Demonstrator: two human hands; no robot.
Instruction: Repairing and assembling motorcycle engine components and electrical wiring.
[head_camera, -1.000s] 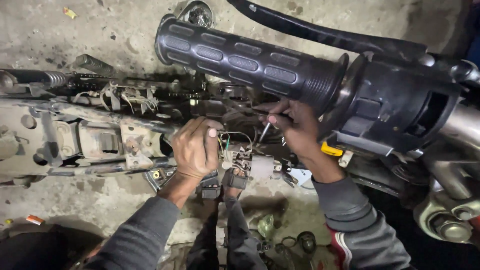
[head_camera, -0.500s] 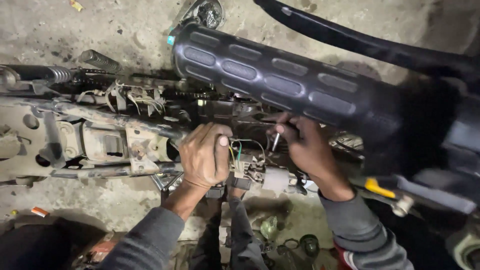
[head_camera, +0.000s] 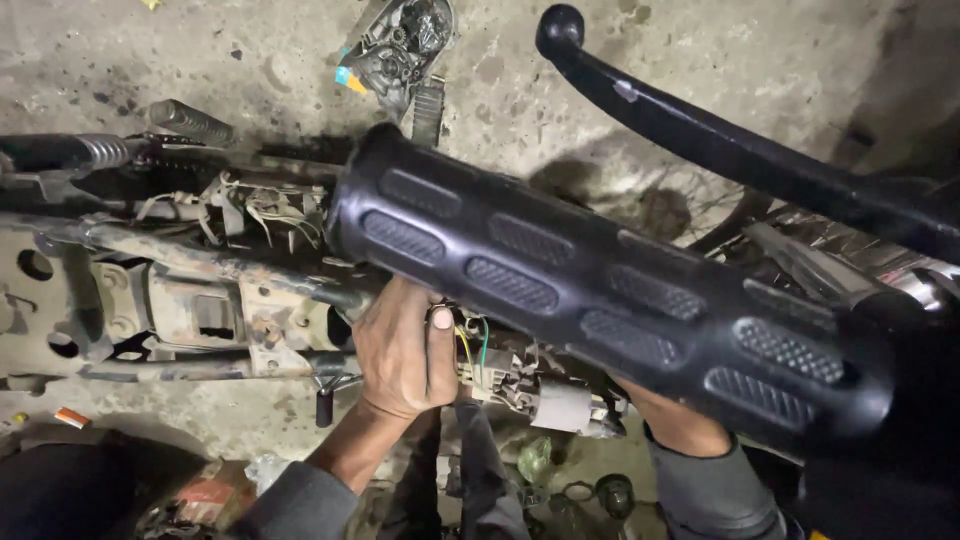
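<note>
While grip (head_camera: 600, 300) hides right hand (head_camera: 675, 420), left hand (head_camera: 400, 355) pinches wires (head_camera: 472, 350), vert.

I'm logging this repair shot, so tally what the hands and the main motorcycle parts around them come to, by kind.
Bare hands: 2 (left hand on the wire bundle; right hand mostly hidden)
Black ribbed rubber handlebar grips: 1
Black metal brake levers: 1
Rusty metal motorcycle frames: 1
White plastic wire connectors: 1
Total: 6

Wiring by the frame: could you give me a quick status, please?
Left hand gripping wiring. Right hand mostly hidden, grip unclear. Handlebar grip blocking view.
</note>
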